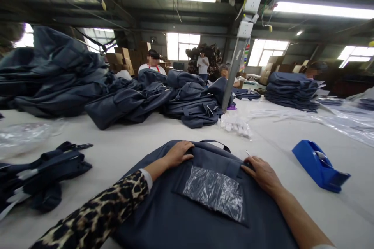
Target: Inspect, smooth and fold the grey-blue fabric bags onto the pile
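A dark navy bag (pixel 163 212) lies in front of me, with a short carry loop (pixel 217 142) at its far edge. On its face is a rectangular panel of shiny, wrinkled clear plastic (pixel 214 192); I cannot tell whether it is sewn on or loose. My left hand (pixel 179 153) rests on the bag's upper left part, fingers laid along the fabric and thumb apart. Near the upper right edge, my right hand (pixel 263 173) touches the bag with its fingers outstretched and thumb apart. Neither hand visibly grasps a fold of cloth.
A blue tape dispenser (pixel 320 167) stands at the right. Dark straps (pixel 55 171) lie at the left near clear plastic (pixel 25 136). Heaped navy bags (pixel 125 101) line the back, before a metal post (pixel 233 68). A folded stack (pixel 292 91) sits farther right. Several people are beyond.
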Action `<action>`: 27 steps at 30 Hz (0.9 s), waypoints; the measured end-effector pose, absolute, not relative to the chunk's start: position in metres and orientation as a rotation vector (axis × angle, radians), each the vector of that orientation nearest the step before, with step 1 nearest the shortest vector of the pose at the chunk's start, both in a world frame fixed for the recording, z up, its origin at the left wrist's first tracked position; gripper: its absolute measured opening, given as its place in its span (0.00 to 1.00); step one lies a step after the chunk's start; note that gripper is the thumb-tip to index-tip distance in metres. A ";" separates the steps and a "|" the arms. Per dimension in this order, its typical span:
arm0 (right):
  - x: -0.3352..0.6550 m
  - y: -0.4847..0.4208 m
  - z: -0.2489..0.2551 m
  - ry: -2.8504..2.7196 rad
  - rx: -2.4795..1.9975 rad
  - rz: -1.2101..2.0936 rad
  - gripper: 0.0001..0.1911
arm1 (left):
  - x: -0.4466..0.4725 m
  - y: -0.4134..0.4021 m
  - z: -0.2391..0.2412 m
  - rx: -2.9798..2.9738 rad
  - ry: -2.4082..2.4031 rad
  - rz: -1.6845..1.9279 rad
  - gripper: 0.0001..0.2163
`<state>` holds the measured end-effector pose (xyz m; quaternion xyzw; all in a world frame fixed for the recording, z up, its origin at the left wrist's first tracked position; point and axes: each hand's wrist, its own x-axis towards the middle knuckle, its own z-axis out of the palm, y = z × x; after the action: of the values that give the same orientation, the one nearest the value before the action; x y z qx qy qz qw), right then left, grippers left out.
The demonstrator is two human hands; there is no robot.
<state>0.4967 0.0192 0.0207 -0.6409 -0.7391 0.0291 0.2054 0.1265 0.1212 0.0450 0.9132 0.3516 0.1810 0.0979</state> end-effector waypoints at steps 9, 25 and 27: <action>0.491 -0.002 0.017 -1.982 -1.792 0.046 0.16 | 0.111 0.136 0.058 2.750 0.914 0.454 0.22; 0.500 -0.070 0.047 -2.048 -1.432 0.380 0.11 | 0.099 0.125 0.067 2.543 0.927 0.273 0.23; 0.507 -0.079 0.044 -2.024 -1.484 0.421 0.10 | 0.087 0.116 0.074 2.508 1.007 0.325 0.24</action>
<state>0.5072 -0.0787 0.0439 -0.5573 -0.7603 0.1581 0.2940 0.0872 0.1162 0.0744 0.9012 0.3618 0.1166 0.2082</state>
